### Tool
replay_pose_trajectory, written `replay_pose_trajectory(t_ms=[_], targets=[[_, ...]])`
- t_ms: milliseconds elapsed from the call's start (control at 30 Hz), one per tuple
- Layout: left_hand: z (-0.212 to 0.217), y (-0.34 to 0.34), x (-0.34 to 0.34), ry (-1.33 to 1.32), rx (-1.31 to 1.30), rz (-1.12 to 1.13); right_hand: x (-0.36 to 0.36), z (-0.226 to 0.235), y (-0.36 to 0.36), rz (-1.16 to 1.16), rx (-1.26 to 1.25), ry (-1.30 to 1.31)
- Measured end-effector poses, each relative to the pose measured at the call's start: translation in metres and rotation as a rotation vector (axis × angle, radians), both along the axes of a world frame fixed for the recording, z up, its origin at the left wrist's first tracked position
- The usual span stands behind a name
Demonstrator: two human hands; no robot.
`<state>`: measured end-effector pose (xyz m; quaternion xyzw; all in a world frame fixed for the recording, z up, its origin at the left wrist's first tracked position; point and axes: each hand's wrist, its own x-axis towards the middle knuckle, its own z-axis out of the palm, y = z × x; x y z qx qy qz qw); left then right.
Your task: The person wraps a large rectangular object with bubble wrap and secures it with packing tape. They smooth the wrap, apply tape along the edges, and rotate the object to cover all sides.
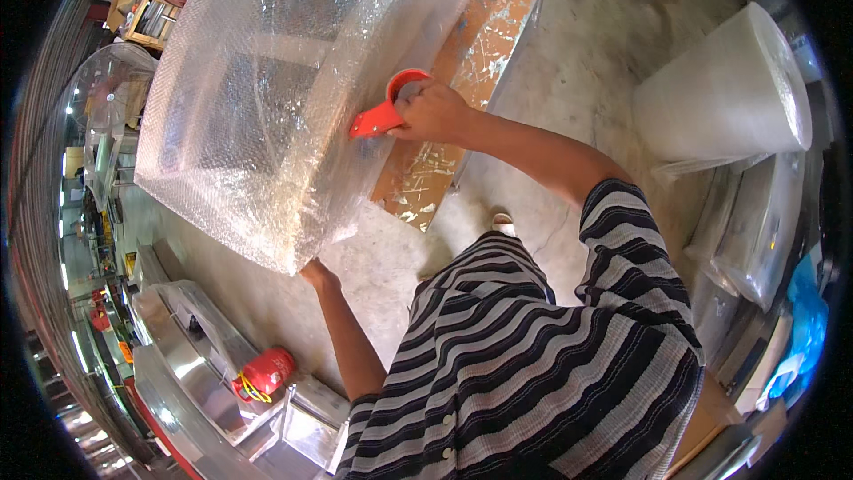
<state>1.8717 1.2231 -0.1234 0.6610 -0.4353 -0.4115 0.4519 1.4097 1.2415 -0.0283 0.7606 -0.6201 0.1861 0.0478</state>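
Grey concrete floor (pixel 555 80), stained dark near top. Ribbed dark sheeting (pixel 40 129) along left rim. Round caged fan (pixel 110 98) at upper left. Bright strip lights (pixel 64 276) below.

My package (pixel 267 80) was large and boxy, covered in clear bubble wrap (pixel 222 182) that shone and wrinkled along its sides. It lay on the tabletop (pixel 498 13), its near end jutting out past the edge. I held the red dispenser (pixel 382 118) tilted in my right hand (pixel 433 112), its nose at the wrapped side.
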Motion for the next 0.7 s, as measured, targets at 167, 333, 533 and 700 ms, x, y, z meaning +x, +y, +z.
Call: replay_pose_trajectory(t_ms=[167, 333, 533, 700], targets=[[-0.038, 0.051, 0.002, 0.039, 0.185, 0.213, -0.056, -0.004, -0.020, -0.015, -0.192, 0.017], [-0.057, 0.129, 0.010, 0.011, 0.493, 0.229, -0.074, -0.007, -0.031, 0.042, -0.103, -0.032], [-0.037, 0.190, 0.067, -0.121, 0.601, 0.416, -0.131, -0.017, -0.048, 0.036, -0.239, -0.035], [-0.030, 0.224, 0.067, -0.206, 0.738, 0.391, -0.149, -0.004, -0.057, -0.002, -0.106, -0.011]])
